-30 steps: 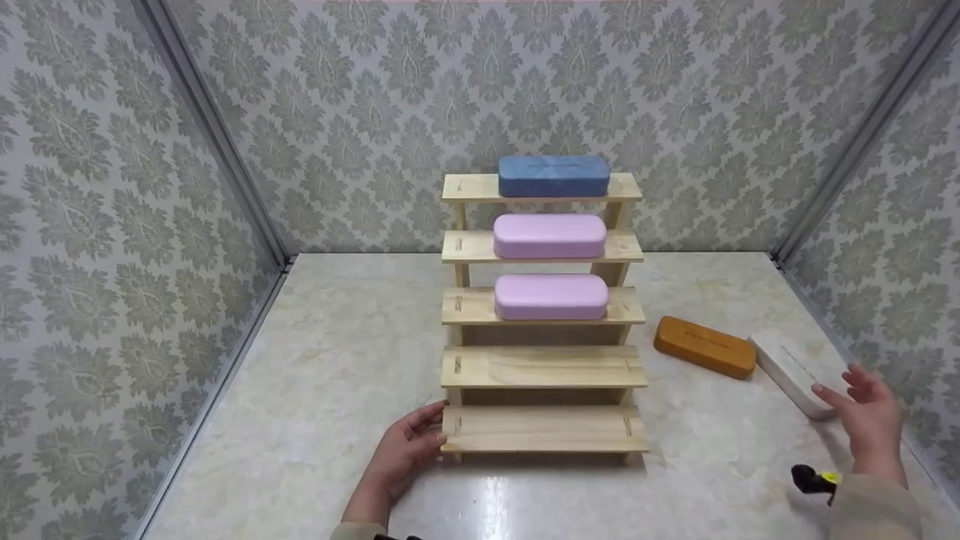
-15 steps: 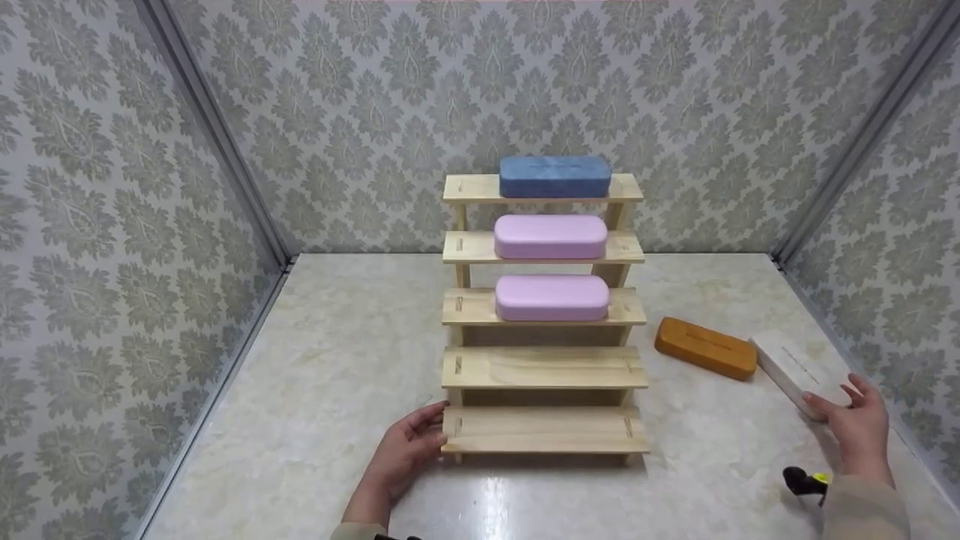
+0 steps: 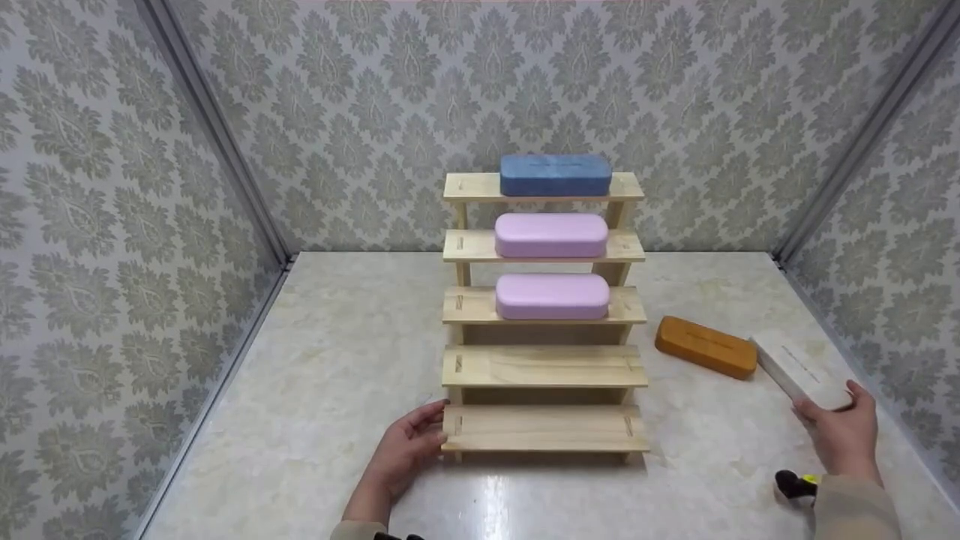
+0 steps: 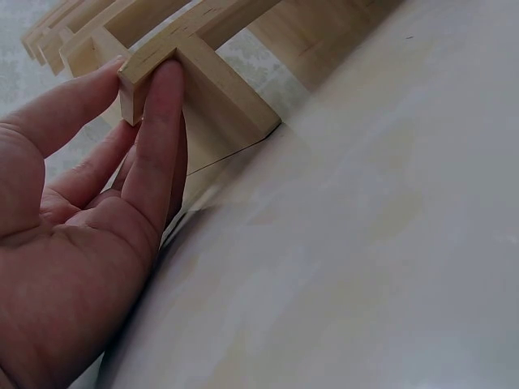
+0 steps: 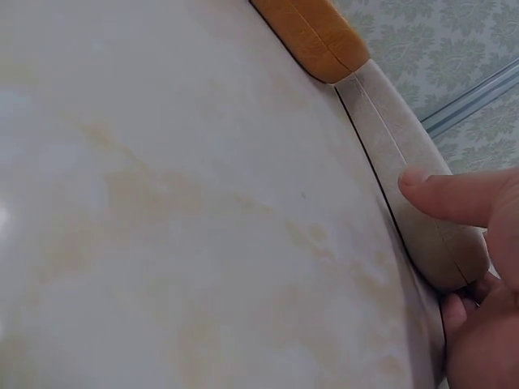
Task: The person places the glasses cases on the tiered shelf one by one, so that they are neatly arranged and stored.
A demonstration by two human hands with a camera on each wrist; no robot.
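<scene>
A stepped wooden display rack (image 3: 544, 431) stands mid-table. My left hand (image 3: 409, 446) pinches the left end of its lowest shelf between thumb and fingers; the left wrist view shows the fingertips against the wooden shelf end (image 4: 150, 73). At the right, a white glasses case (image 3: 802, 367) lies aslant on the table. My right hand (image 3: 844, 431) grips its near end, thumb (image 5: 454, 197) along one side and other fingers partly hidden around the end. An orange glasses case (image 3: 705, 347) touches the white one's far end.
A blue glasses case (image 3: 555, 176) sits on the top shelf. Below it, one pink glasses case (image 3: 551, 236) rests on the second shelf and another pink glasses case (image 3: 552, 297) on the third. Patterned walls (image 3: 450, 112) enclose the table on three sides.
My right hand has moved left and slightly down onto the white case's near end, and its fingers have closed around it. My left hand has stayed on the rack.
</scene>
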